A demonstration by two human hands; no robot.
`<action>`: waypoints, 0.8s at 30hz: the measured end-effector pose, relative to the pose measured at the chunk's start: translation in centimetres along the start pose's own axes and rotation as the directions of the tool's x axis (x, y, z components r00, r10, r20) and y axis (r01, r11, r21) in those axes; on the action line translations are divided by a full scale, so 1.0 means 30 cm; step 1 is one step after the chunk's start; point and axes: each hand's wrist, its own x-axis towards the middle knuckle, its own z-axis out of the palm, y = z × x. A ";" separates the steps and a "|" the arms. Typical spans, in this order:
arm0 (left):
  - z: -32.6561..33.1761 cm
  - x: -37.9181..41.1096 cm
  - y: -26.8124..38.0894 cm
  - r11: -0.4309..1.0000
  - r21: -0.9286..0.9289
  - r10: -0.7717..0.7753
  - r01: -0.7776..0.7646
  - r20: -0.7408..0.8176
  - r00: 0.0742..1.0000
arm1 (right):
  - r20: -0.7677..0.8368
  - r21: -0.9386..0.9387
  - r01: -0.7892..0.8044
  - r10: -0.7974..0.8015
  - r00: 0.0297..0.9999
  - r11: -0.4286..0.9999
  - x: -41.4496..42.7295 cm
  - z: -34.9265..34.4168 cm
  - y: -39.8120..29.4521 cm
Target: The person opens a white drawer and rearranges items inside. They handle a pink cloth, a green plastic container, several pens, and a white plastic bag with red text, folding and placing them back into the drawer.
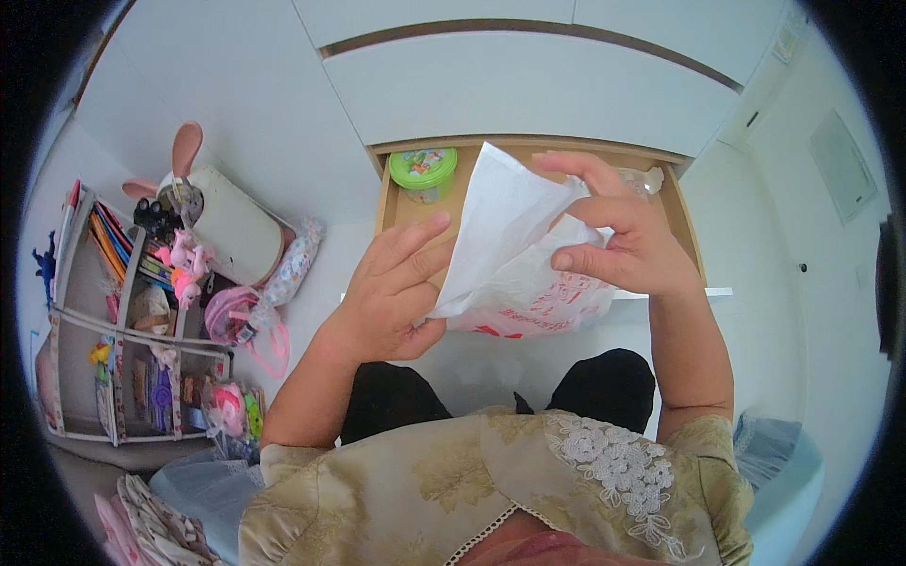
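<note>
My left hand point(396, 293) has its fingers along the left edge of a white bag point(524, 283) with red print on its lower part. A stiff-looking white flap point(488, 212) rises at the bag's upper left. At the other side, my right hand point(626, 230) grips the creased upper edge, thumb in front and fingers spread behind. What the bag holds, if anything, is hidden. Beneath and beyond it a wooden drawer point(417, 216) is pulled out. A clear tub with a green lid point(423, 166) stands in its back left corner, and a clear plastic item point(643, 180) lies at the back right.
White drawer fronts point(531, 88) rise beyond the drawer. To the left are a shelf unit point(85, 357) with books and toys, a white bin with pink ears point(237, 223) and a pink round bag point(230, 315). Pale blue seating point(786, 474) shows behind me.
</note>
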 end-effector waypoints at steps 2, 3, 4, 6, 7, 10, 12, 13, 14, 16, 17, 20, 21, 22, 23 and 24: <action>-0.020 0.012 0.006 0.999 0.012 0.036 -0.036 0.001 0.999 | 0.017 0.099 -0.033 0.032 0.999 0.995 0.002 -0.009 0.006; -0.026 0.016 0.010 0.998 0.022 0.059 -0.059 0.004 0.998 | 0.054 0.198 -0.078 0.068 0.996 0.977 0.005 -0.015 0.012; -0.031 0.022 0.012 0.996 0.031 0.083 -0.083 0.007 0.997 | 0.094 0.293 -0.124 0.100 0.991 0.948 0.009 -0.023 0.018; -0.038 0.036 0.018 0.993 0.042 0.113 -0.114 0.014 0.993 | 0.201 0.350 -0.145 0.078 0.977 0.926 0.019 -0.052 0.031; -0.041 0.045 0.022 0.992 0.044 0.120 -0.121 0.018 0.993 | 0.253 0.376 -0.159 0.064 0.965 0.913 0.023 -0.064 0.035; -0.050 0.060 0.029 0.991 0.046 0.126 -0.128 0.031 0.992 | 0.233 0.285 -0.048 -0.021 0.972 0.957 0.042 -0.083 0.021; -0.059 0.066 0.034 0.991 0.039 0.124 -0.126 0.044 0.991 | 0.209 0.286 0.031 -0.094 0.973 0.958 0.054 -0.089 0.019; -0.065 0.071 0.037 0.992 0.033 0.123 -0.125 0.053 0.991 | 0.196 0.285 0.070 -0.129 0.972 0.956 0.058 -0.091 0.018; -0.069 0.075 0.039 0.992 0.028 0.121 -0.123 0.062 0.991 | 0.247 0.360 -0.006 -0.089 0.965 0.933 0.064 -0.094 0.014; -0.069 0.082 0.045 0.989 0.026 0.144 -0.145 0.055 0.988 | 0.357 0.489 -0.165 -0.025 0.934 0.857 0.072 -0.099 0.001; -0.069 0.086 0.045 0.987 0.025 0.155 -0.156 0.052 0.987 | 0.319 0.472 -0.141 -0.020 0.947 0.870 0.073 -0.100 -0.003; -0.082 0.083 0.033 0.996 0.030 0.078 -0.082 0.108 0.991 | 0.203 0.361 -0.107 0.035 0.979 0.926 0.078 -0.109 -0.018; -0.084 0.082 0.019 0.999 -0.010 0.045 -0.044 0.122 0.992 | 0.154 0.289 -0.123 0.081 0.985 0.949 0.075 -0.110 -0.022; -0.084 0.083 -0.003 0.999 -0.050 0.012 -0.005 0.136 0.991 | 0.102 0.217 -0.143 0.123 0.987 0.966 0.074 -0.109 -0.026; -0.086 0.082 -0.013 0.995 -0.089 -0.021 0.035 0.151 0.988 | 0.081 0.187 -0.208 0.196 0.977 0.960 0.076 -0.107 -0.034; -0.090 0.084 -0.009 0.984 -0.123 -0.113 0.130 0.138 0.984 | 0.057 0.159 -0.276 0.270 0.961 0.948 0.079 -0.105 -0.043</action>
